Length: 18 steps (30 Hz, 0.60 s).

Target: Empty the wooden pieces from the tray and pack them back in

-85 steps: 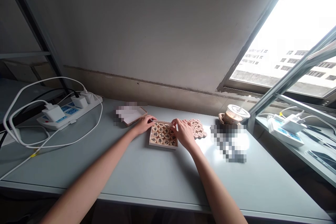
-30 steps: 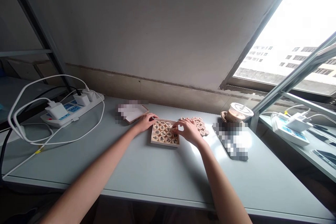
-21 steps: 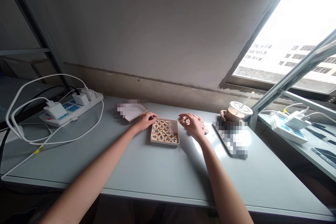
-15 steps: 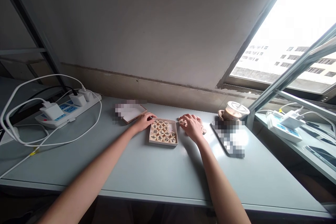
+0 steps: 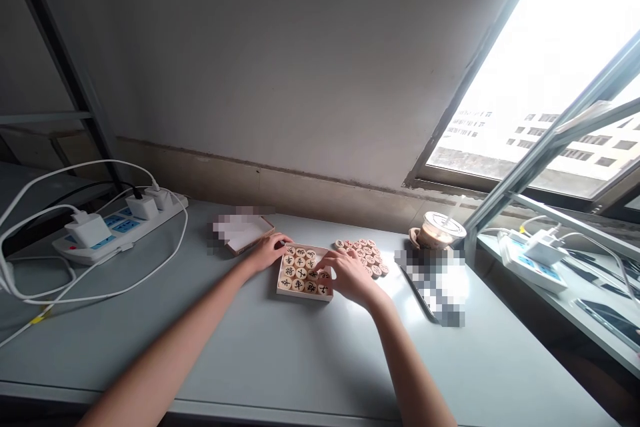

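Note:
A shallow square box (image 5: pixel 306 294) holds rows of round wooden pieces with black characters. My left hand (image 5: pixel 270 251) rests at the box's upper left corner, its fingers bent against the edge. Over the right part of the box is my right hand (image 5: pixel 347 273), fingertips pinched down at the pieces; what they hold, if anything, is too small to make out. Several loose pieces with reddish characters (image 5: pixel 369 251) lie together just behind my right hand. The open box lid (image 5: pixel 245 232) lies behind my left hand, partly pixelated.
A power strip (image 5: pixel 113 230) with white plugs and looping cables (image 5: pixel 170 260) is at the left. At the right stand a lidded cup with a straw (image 5: pixel 440 230) and, before it, a partly pixelated dark flat object (image 5: pixel 419 293). A wall runs behind.
My right hand has moved left from the reddish pieces to over the box, uncovering those pieces. My left hand stays at the box's corner. The whole view has shifted slightly.

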Each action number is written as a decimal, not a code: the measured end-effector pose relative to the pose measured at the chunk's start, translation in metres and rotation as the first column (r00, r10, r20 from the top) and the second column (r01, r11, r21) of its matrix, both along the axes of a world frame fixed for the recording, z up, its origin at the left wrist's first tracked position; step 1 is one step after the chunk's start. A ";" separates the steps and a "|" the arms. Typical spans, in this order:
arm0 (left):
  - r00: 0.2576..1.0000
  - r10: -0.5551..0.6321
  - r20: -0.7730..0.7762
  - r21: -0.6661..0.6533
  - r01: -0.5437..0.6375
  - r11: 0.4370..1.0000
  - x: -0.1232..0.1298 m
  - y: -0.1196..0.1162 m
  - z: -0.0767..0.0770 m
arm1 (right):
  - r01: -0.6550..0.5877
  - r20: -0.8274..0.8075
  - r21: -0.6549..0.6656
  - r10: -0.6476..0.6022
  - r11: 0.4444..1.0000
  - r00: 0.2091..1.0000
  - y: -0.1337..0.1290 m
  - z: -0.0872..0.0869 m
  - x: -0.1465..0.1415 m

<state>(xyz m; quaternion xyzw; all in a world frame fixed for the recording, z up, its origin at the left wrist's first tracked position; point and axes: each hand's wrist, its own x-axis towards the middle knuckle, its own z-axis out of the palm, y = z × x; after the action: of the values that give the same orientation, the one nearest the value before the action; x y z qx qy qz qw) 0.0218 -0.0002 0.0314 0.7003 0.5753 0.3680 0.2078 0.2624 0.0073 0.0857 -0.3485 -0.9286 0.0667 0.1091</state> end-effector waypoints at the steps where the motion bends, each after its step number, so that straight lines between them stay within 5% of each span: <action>1: 1.000 0.001 0.001 0.002 -0.001 1.000 0.000 0.000 0.000 | 0.006 0.025 0.001 -0.006 1.000 1.000 -0.003 0.001 -0.001; 14: 1.000 -0.005 -0.012 -0.002 0.005 1.000 -0.001 0.001 -0.001 | 0.050 -0.036 -0.004 -0.050 0.999 0.998 0.008 -0.005 0.006; 18: 1.000 -0.007 -0.015 -0.013 0.006 1.000 -0.001 0.001 -0.001 | 0.148 -0.115 0.034 -0.144 0.988 0.983 0.017 -0.003 0.017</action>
<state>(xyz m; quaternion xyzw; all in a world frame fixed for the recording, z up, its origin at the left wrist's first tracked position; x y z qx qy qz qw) 0.0205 0.0005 0.0303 0.7037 0.5769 0.3582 0.2090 0.2795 0.0248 0.0830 -0.4089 -0.8941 0.0584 0.1731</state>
